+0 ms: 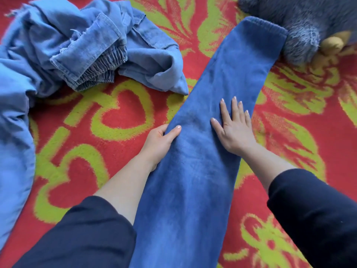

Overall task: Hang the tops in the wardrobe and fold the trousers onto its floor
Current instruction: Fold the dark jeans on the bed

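Two hands work on a pair of blue trousers [197, 167] that lies flat in a long band, running from the bottom centre of the frame up to the upper right. The left hand [161, 141], just left of centre, grips the band's left edge: its thumb lies on top of the cloth and its fingers curl down round the side. The right hand [234, 128], just right of centre, rests flat on the cloth with its fingers straight and spread, palm down. Both forearms are bare up to dark navy sleeves, the left sleeve [83, 235] in the lower left and the right sleeve [316, 209] in the lower right.

The trousers' ribbed far end [265, 26] lies in the upper right, touching a grey furry thing [301, 29] in the top right corner. A tan object [331, 45] lies against that fur; what it is cannot be told.

Under everything spreads a red carpet [123, 117] with lime-green hearts and leaf shapes.

In the upper left a heap of light blue denim garments [63, 31] lies crumpled, with a gathered elastic waistband [100, 72] showing on its near side. One corner of the heap reaches to just beside the trousers' left edge. More pale blue cloth [13, 142] runs down the left edge of the frame.
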